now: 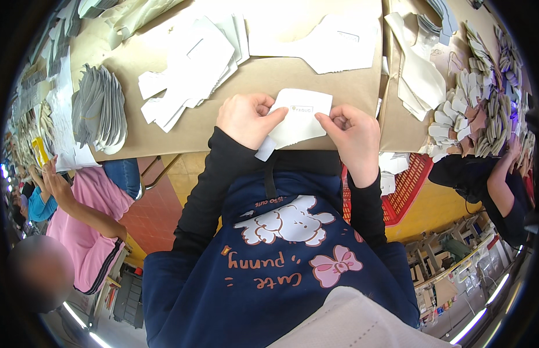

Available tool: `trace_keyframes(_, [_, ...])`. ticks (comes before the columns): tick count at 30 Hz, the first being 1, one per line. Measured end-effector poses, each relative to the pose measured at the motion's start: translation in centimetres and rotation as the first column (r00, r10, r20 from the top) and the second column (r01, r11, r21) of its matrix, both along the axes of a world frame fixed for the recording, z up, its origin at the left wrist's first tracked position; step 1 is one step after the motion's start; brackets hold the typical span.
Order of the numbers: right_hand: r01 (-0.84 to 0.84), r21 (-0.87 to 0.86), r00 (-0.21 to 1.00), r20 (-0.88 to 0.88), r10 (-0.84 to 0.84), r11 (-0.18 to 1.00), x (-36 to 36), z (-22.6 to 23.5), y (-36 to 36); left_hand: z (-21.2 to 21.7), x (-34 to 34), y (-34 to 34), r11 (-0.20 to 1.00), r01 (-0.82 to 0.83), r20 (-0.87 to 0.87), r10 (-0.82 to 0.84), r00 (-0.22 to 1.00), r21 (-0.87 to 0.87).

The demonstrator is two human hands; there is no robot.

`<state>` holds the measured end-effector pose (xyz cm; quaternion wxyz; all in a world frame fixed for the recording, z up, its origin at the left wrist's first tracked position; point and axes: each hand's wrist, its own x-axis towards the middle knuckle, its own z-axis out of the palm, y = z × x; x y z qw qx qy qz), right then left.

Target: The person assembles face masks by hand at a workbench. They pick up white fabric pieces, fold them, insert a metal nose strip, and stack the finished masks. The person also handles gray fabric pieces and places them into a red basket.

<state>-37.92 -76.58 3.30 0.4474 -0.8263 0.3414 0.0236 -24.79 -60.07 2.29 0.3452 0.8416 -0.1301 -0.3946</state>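
A white flat cut piece, leather-like and with a small boxed print near its upper middle, is held up at the table's near edge. My left hand pinches its left side between thumb and curled fingers. On its right side, the thumb and fingers of my right hand are closed on the edge. Below my left wrist a small pale tab sticks out; whether it belongs to the piece, I cannot tell. Beyond my left hand lies a fanned pile of similar white pieces. Farther right, more white pieces lie flat, also with a boxed print.
Grey cut pieces stand bundled at the table's left. Right of a table seam are cream pieces and piled beige and brown parts. A red basket sits below the edge. Co-workers are at left in pink and at right.
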Motion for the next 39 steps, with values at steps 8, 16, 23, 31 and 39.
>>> trace_keyframes(8, [0.023,-0.121,0.994,-0.100,-0.035,0.992,0.3,0.7,0.3,0.5,-0.6,-0.4,1.000,-0.010,0.074,0.008,0.997,0.024])
trace_keyframes(16, [-0.167,-0.358,0.962,0.144,0.231,0.919,0.1,0.2,0.7,0.5,-1.0,-0.6,0.999,-0.028,0.148,0.022,0.989,0.035])
trace_keyframes(23, [-0.197,-0.392,0.949,0.153,0.275,0.899,0.0,-0.5,0.6,0.7,-1.5,-0.8,0.995,-0.004,0.246,-0.022,0.969,0.103])
trace_keyframes(31, [-0.157,-0.327,0.947,0.218,0.236,0.932,0.3,-0.9,0.3,0.8,-1.7,-0.8,0.986,0.026,0.323,-0.078,0.943,0.163])
trace_keyframes(39, [-0.183,-0.360,0.948,0.182,0.262,0.915,0.7,-0.8,0.9,1.5,-1.3,-1.1,0.975,0.053,0.199,-0.097,0.975,0.217])
